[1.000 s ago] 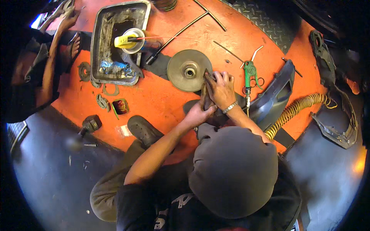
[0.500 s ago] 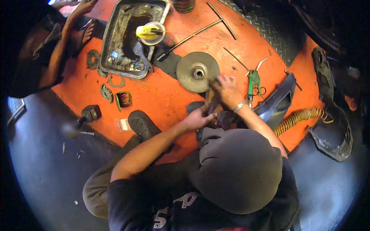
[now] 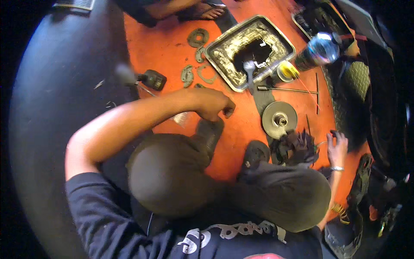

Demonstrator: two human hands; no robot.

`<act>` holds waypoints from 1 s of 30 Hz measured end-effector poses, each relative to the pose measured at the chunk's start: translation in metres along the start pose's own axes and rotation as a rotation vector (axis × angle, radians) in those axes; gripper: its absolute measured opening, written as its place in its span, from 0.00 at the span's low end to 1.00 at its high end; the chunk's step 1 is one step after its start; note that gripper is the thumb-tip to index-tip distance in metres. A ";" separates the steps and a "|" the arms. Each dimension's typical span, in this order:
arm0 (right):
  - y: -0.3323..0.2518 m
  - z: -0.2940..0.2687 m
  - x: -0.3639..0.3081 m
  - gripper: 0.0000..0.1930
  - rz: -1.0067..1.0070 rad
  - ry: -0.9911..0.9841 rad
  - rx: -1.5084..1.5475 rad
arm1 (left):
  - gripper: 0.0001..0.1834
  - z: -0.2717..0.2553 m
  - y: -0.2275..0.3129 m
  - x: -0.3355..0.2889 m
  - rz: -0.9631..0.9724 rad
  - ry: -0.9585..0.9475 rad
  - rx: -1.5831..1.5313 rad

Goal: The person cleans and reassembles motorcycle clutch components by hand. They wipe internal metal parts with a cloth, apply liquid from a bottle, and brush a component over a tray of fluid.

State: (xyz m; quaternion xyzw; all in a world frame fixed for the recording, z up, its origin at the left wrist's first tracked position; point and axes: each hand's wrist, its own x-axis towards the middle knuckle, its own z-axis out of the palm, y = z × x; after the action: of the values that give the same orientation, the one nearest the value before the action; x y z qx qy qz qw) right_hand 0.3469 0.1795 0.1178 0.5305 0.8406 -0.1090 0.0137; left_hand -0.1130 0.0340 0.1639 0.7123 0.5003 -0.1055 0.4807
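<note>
My left hand (image 3: 215,105) hangs above the orange floor in front of my left shoe, its fingers curled in and nothing visible in them. My right hand (image 3: 337,146) is stretched out on the right with fingers apart, beside a dark crumpled cloth (image 3: 297,149). A thin pale tip shows between cloth and hand; what it belongs to is mostly hidden. Just beyond the cloth lies a round metal disc (image 3: 269,121) with a raised centre hub. A T-handle wrench (image 3: 289,90) lies behind the disc, near a can with a yellow spray top (image 3: 286,71).
A grimy metal tray (image 3: 215,60) holds dark fluid, with a brush (image 3: 249,71) at its near edge. Left of it lie a flat ring (image 3: 198,38), curved brake-shoe-like parts (image 3: 187,76) and a black power tool (image 3: 153,80). A clear bottle (image 3: 323,49) stands at the right. Another person's foot (image 3: 207,11) is at the far edge.
My hands have parted: the left moved left, the right reached out to the right. The dark cloth they held lies on the floor. The view has swung, showing more floor on the left.
</note>
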 end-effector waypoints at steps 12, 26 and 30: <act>-0.237 -0.134 0.059 0.18 -0.591 -0.851 0.373 | 0.16 0.132 -0.095 0.005 -0.310 1.249 -0.749; -0.249 -0.075 0.038 0.18 -0.354 -0.846 0.269 | 0.28 0.139 -0.215 -0.007 -0.611 1.144 -0.165; -0.220 -0.074 0.021 0.19 -0.214 -0.783 0.207 | 0.27 0.122 -0.232 0.015 -0.569 1.067 -0.023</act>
State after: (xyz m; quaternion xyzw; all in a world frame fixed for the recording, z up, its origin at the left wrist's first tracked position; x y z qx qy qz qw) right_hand 0.1476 0.1218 0.2245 0.3572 0.8069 -0.3873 0.2672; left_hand -0.2545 -0.0444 -0.0428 0.4998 0.8444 0.1473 0.1240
